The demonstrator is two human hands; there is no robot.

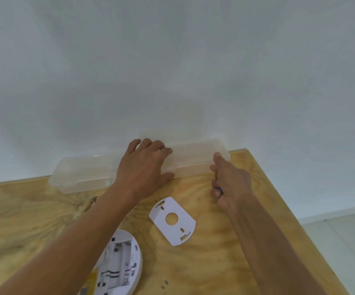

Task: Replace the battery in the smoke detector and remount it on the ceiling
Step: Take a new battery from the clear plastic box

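A: While we look down at the plywood table, we see bold wavy grain, a pale raw edge at the back, and a plain white wall right behind it. What's the long thing at the rear?

B: Clear plastic case, long, low, rounded corners, lid on, frosted look. It lies along the wall. Can't tell what's inside, too blurry.

A: And our left hand?

B: Palm down on top of the case approx. mid-length. Fingers spread and curled over the far edge, thumb down at the front wall near the table. Pressing or gripping, we can't tell which, but it's touching the case for sure.

A: Right hand?

B: Curled mostly closed, just beside the case's right end. Index finger points up toward the case corner. Something small and dark blue shows between the curled fingers; can't id it.

A: The task parts?

B: Smoke detector sits at the near edge, partly under our left forearm. Round white plastic body, back side up, battery compartment open w/ ribbed slots and dark contacts. Flat white mounting plate lies apart from it, betw. our arms: rounded-rectangle shape, round center hole, small slots at both ends.
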